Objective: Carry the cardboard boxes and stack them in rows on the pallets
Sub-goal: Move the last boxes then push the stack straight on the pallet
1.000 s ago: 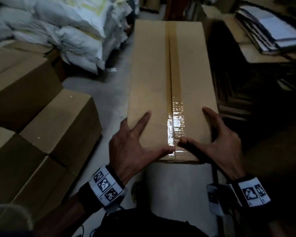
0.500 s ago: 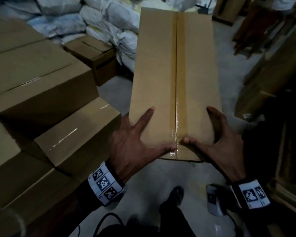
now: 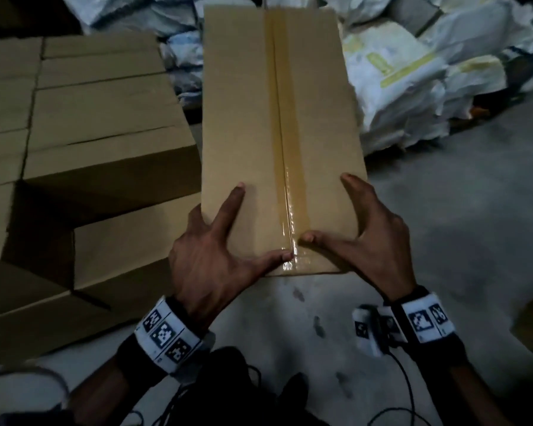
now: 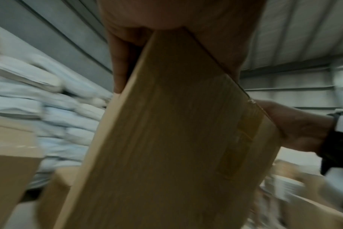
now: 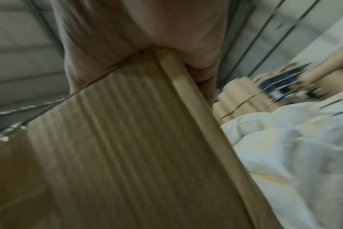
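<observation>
I carry a long cardboard box (image 3: 277,118), taped along its middle seam, flat and pointing away from me in the head view. My left hand (image 3: 260,224) grips its near left corner, thumb and forefinger on top and the other fingers (image 4: 123,62) down the side. At the near right corner my right hand (image 3: 326,207) holds it with the thumb on top and the fingers (image 5: 204,80) wrapped round the edge. The wrist views show the box's side (image 4: 166,139) and its underside (image 5: 127,147) close up and blurred.
Stacked cardboard boxes (image 3: 99,118) fill the left, with a lower box (image 3: 130,259) beside my left hand. White sacks (image 3: 413,75) are piled at the back right. Grey concrete floor (image 3: 459,226) lies to the right. My shoe (image 3: 293,392) and cables show below.
The view has swung left: the box stack now sits close on the left and the sacks have shifted to the right. Both hands keep the same hold on the box.
</observation>
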Motion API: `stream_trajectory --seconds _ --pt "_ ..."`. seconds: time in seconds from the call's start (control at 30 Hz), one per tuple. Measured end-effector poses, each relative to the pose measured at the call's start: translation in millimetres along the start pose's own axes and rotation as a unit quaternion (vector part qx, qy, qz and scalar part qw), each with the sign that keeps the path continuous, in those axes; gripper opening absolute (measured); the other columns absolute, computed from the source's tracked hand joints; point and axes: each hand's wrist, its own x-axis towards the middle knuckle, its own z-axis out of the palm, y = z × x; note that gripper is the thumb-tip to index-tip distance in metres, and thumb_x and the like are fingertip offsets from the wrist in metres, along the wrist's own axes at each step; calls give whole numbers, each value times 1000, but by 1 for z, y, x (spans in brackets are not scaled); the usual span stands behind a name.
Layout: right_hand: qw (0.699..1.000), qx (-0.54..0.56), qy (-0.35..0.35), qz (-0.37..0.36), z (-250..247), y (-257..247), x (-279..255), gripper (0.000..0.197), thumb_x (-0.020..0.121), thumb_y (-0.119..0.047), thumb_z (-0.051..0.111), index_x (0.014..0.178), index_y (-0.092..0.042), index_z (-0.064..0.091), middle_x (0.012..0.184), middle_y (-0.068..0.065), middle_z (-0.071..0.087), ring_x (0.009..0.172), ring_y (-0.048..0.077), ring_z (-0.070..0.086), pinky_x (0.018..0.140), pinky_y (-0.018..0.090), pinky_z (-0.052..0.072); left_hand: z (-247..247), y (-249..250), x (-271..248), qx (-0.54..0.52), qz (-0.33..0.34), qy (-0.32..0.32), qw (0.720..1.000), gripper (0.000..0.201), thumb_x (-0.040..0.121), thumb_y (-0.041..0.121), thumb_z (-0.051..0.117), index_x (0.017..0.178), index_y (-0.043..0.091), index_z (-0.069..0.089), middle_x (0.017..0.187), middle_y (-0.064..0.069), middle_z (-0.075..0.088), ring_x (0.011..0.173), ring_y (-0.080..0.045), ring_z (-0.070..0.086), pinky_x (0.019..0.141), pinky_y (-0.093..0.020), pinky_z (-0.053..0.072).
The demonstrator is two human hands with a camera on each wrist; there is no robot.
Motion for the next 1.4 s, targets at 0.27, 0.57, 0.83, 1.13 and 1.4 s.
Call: stream_trajectory --seconds 0.27,0.57,0.83,1.13,1.4 --pt "988 33 -86 -124 24 27 143 121 51 -89 77 154 -37 37 154 -19 46 138 5 47 112 34 43 33 23 73 28 -116 82 989 121 51 108 44 156 55 18 126 -19 54 104 -41 65 83 -42 56" --pt "956 52 -184 -224 91 -1 299 123 48 -91 75 154 -45 33 151 -14 50 129 6 48 108 33 43 43 3 165 5 -228 148 962 117 53 110 38 155 58 16 129 -14 50 105 -39 62 82 -41 54" --pt "901 119 -288 -302 150 -38 374 129 45 -84 82 156 -41 31 151 -12 47 120 -3 43 102 28 43 42 6 189 44 -338 214 915 116 57 106 47 157 52 24 152 -11 42 118 -37 60 83 -43 58" --pt "772 168 -429 -438 227 -68 437 125 55 -95 60 159 -34 27 157 -11 41 128 3 45 104 25 39 69 37 225 98 -495 301 809 116 60 102 54 157 42 32 151 -14 43 120 -36 58 84 -43 58" --pt "648 189 -525 -518 279 -54 517 116 68 -102 35 159 -30 29 161 -4 41 139 20 49 105 29 40 132 83 306 84 -601 363 707 116 53 104 54 153 47 39 143 -7 51 116 -30 63 85 -42 58"
